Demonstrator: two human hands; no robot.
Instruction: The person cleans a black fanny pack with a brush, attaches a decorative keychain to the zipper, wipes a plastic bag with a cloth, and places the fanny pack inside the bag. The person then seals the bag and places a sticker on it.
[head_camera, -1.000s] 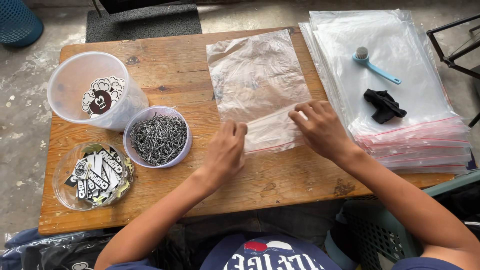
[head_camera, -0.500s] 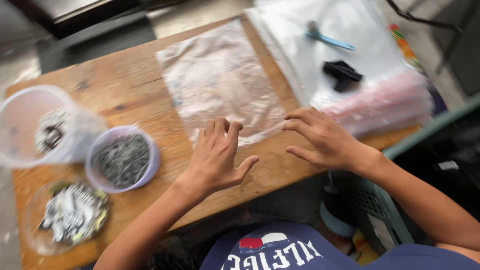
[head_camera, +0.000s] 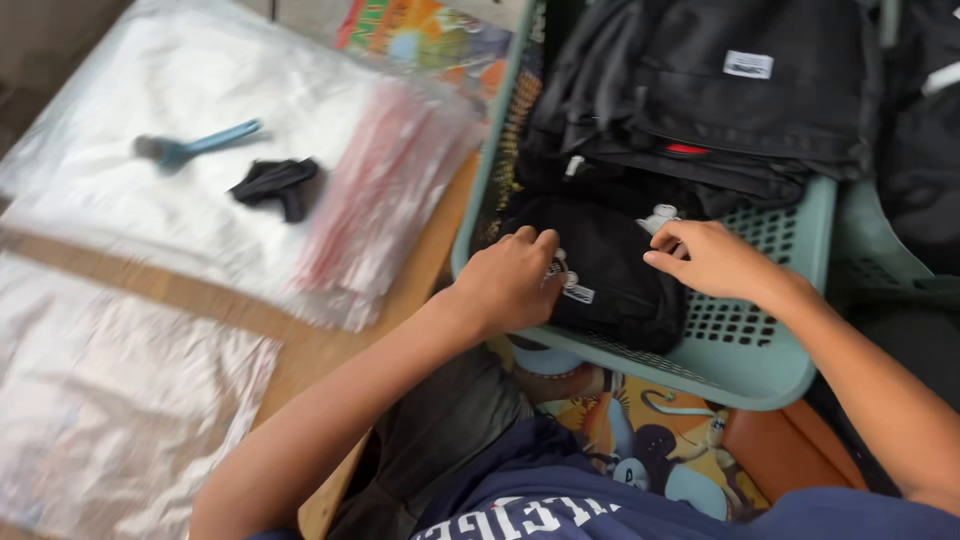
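Left hand: your left hand (head_camera: 510, 280) was curled onto the near left edge of the black pouch (head_camera: 605, 275), fingers bent over it; whether they had actually closed on the fabric, can't tell.
Right hand: your right hand (head_camera: 715, 262) lay on the pouch's far right side, fingertips (head_camera: 655, 258) pressed together at a small white tag (head_camera: 658, 217); looked like a pinch, full closure not clear.
Pouch: sat between both hands, inside the green basket (head_camera: 770, 350), at its near end, touching both hands.
Basket contents: folded black garments (head_camera: 720, 90) were stacked just behind the pouch.
Table: wooden table (head_camera: 400, 300) was left of the basket.
Bag stack: stack of clear zip bags (head_camera: 150, 220) was on it, well apart from your hands.
On stack: blue brush (head_camera: 195, 145) and black cloth (head_camera: 275, 185) lay near each other.
Loose bag: one clear bag (head_camera: 120, 400) was flat at near left.
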